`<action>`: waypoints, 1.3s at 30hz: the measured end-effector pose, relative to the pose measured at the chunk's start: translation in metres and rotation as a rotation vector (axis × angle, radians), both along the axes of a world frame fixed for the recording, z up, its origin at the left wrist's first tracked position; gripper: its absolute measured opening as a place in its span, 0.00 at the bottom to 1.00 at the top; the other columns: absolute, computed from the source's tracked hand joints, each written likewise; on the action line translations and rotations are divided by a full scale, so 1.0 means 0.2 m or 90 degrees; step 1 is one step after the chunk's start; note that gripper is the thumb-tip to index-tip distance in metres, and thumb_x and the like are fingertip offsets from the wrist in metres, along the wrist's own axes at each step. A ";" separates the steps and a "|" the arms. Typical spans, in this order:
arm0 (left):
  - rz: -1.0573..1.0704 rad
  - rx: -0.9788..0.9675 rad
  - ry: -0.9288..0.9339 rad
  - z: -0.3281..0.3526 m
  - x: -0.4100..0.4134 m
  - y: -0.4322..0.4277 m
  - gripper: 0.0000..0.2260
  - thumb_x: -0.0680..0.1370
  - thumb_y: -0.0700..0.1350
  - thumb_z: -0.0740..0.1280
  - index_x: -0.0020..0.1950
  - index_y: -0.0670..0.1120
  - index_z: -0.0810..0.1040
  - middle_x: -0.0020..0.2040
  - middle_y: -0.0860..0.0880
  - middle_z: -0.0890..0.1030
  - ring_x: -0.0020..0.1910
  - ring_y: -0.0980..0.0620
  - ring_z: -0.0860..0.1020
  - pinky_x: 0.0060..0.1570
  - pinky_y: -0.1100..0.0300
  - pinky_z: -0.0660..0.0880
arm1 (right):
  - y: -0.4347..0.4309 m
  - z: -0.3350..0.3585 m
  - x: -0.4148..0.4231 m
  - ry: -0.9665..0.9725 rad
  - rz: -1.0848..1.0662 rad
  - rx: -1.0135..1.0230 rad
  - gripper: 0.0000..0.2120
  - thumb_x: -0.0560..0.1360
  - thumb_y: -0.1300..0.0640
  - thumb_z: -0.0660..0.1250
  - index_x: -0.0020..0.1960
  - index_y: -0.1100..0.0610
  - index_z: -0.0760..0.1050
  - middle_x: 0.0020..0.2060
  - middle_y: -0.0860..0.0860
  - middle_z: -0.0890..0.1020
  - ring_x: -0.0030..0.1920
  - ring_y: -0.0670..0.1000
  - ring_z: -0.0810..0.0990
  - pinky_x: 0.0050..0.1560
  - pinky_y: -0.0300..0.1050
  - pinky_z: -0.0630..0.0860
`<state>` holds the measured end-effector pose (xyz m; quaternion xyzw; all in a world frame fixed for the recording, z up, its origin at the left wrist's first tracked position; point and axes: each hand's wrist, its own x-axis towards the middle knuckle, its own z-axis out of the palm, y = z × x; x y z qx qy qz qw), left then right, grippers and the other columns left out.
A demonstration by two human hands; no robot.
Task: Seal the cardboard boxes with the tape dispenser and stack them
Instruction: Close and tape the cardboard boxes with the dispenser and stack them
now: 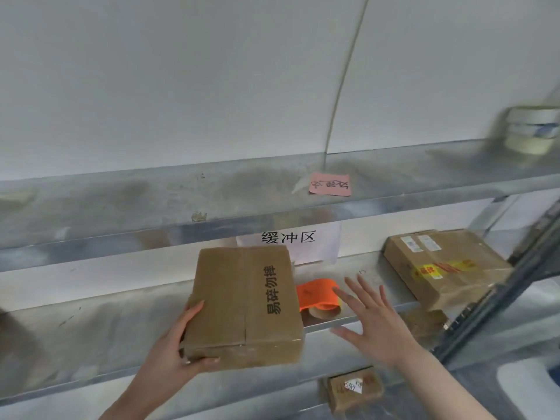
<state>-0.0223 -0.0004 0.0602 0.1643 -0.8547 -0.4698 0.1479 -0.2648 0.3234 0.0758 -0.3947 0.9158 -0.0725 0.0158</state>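
- Gripping the near-left corner of the cardboard box [245, 304], the left hand [178, 344] has fingers on its side and thumb on the front face; the box is over the middle shelf [91, 322].
- Right hand [372, 322] spread flat, holding nothing, just right of the box.
- Orange tape dispenser [318, 294] lies on the shelf between box and right hand; contact unclear.
- Second taped box [448, 268] sits on the shelf, far right.

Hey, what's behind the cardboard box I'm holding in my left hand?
An orange tape dispenser lies on the shelf behind the cardboard box, its left part covered. A white paper sign hangs further back, its lower left corner hidden. The left hand grips the box.
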 end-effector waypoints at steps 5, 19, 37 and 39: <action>-0.070 0.027 0.019 0.17 -0.19 0.28 0.45 0.59 0.51 0.82 0.69 0.69 0.63 0.71 0.61 0.67 0.64 0.64 0.72 0.60 0.65 0.74 | 0.35 0.16 -0.13 0.037 -0.041 -0.020 0.38 0.69 0.22 0.34 0.76 0.34 0.48 0.78 0.41 0.45 0.77 0.47 0.36 0.75 0.57 0.33; -0.051 0.022 -0.008 0.20 -0.92 1.35 0.44 0.61 0.59 0.80 0.71 0.69 0.59 0.66 0.62 0.69 0.63 0.68 0.69 0.63 0.63 0.70 | 1.42 0.29 -0.66 0.015 -0.055 0.015 0.30 0.72 0.25 0.48 0.71 0.25 0.41 0.78 0.41 0.48 0.79 0.50 0.43 0.76 0.60 0.42; -0.119 0.012 -0.014 0.15 -2.04 1.85 0.48 0.60 0.62 0.79 0.73 0.68 0.55 0.75 0.56 0.65 0.68 0.60 0.70 0.69 0.53 0.69 | 1.59 0.24 -1.47 -0.173 -0.062 -0.189 0.44 0.65 0.26 0.66 0.74 0.32 0.49 0.75 0.40 0.57 0.75 0.43 0.54 0.76 0.57 0.54; -0.122 0.016 -0.008 0.14 -2.09 1.88 0.47 0.61 0.60 0.79 0.74 0.65 0.56 0.74 0.56 0.65 0.68 0.60 0.69 0.69 0.55 0.69 | 1.58 0.24 -1.56 -0.129 -0.060 -0.138 0.44 0.63 0.22 0.60 0.74 0.31 0.49 0.77 0.43 0.54 0.78 0.47 0.49 0.76 0.62 0.47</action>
